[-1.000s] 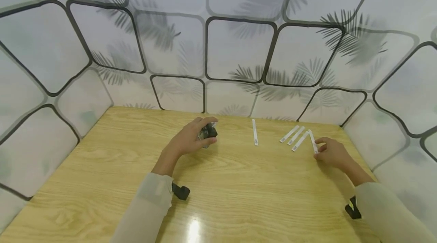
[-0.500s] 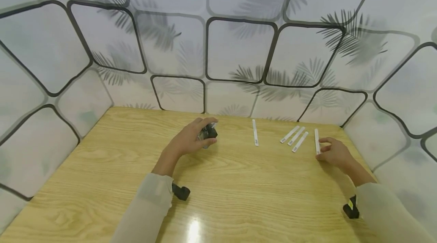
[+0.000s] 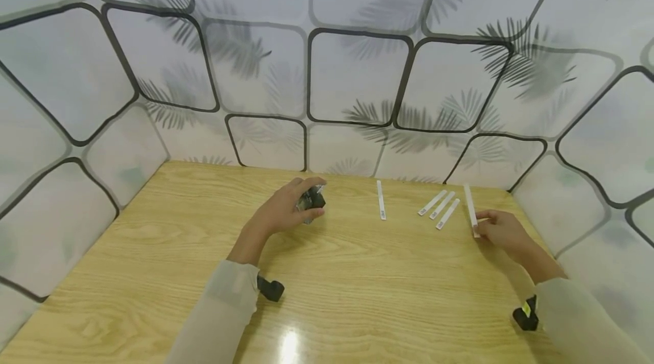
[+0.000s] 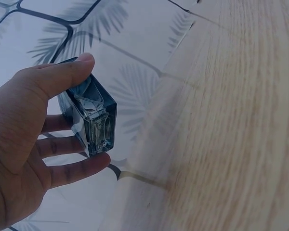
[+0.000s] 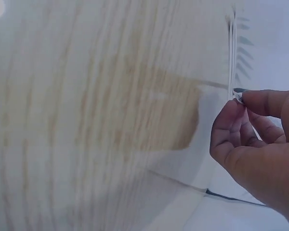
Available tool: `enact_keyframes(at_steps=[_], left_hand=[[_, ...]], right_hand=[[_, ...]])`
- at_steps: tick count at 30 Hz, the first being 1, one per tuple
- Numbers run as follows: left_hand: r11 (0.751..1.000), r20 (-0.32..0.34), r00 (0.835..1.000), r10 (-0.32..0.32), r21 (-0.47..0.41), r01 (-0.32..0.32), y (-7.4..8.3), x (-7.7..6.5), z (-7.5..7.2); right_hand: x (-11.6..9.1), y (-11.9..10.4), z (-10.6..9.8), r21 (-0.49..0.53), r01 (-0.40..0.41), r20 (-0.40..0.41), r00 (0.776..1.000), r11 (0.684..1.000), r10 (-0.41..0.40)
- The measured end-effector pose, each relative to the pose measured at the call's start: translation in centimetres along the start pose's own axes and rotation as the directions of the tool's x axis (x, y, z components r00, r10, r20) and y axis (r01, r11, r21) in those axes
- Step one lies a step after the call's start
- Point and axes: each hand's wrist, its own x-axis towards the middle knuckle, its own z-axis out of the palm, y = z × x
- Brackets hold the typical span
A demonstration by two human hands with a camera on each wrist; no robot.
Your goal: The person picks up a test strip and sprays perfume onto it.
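Note:
In the head view my left hand (image 3: 281,208) grips a small glass perfume bottle (image 3: 315,200) with a dark part on it. From the left wrist, the angular clear bottle (image 4: 100,122) sits between thumb and fingers; whether it touches the table cannot be told. At the right, my right hand (image 3: 503,231) pinches the near end of a white paper strip (image 3: 468,200) between thumb and fingers. The right wrist view shows the pinched strip (image 5: 239,96) end-on, a little bent at the fingertips.
Three similar paper strips (image 3: 440,208) lie slanted side by side left of my right hand. Another single strip (image 3: 381,199) lies between them and the bottle. A patterned wall covering (image 3: 352,80) surrounds the back and sides of the wooden table (image 3: 357,284).
The strip at my right hand has swung away from the row of three, and my fingers now pinch its near end. My left hand and the bottle have stayed still.

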Motion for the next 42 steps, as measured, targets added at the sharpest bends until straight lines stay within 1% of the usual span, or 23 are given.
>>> enact_keyframes(at_steps=[3,8,15,19,25,32,36,42], left_hand=[[1.000,-0.001,1.000,0.009,0.003,-0.009,0.1,0.1,0.0],[1.000,-0.001,1.000,0.016,0.008,-0.016,0.2,0.1,0.0],[1.000,0.007,1.000,0.012,0.009,-0.012,0.4,0.0,0.0],[1.000,0.011,1.000,0.009,0.007,-0.010,0.4,0.0,0.1],[1.000,0.012,1.000,0.011,0.009,-0.012,0.4,0.1,0.2],[1.000,0.015,1.000,0.013,0.008,-0.013,0.3,0.2,0.3],[0.999,0.020,0.999,0.033,0.017,-0.033,0.2,0.3,0.5],[0.999,0.035,0.999,0.041,0.014,-0.042,0.6,0.4,0.8]], right_hand=[[-0.1,-1.0,0.4,-0.014,0.016,0.004,1.000,1.000,-0.016],[-0.3,-3.1,1.9,0.019,0.045,0.041,0.998,0.999,-0.046],[0.0,-5.8,4.4,0.054,0.143,0.070,0.987,0.988,-0.146],[0.0,-7.1,5.5,0.042,0.178,0.099,0.978,0.983,-0.182],[0.1,-8.4,6.9,0.007,0.202,0.127,0.971,0.979,-0.202],[0.2,-9.5,8.6,-0.005,0.217,0.144,0.966,0.976,-0.214],[0.2,-10.4,9.6,-0.021,0.245,0.153,0.959,0.969,-0.239],[0.3,-11.2,10.6,-0.052,0.286,0.166,0.947,0.957,-0.274]])
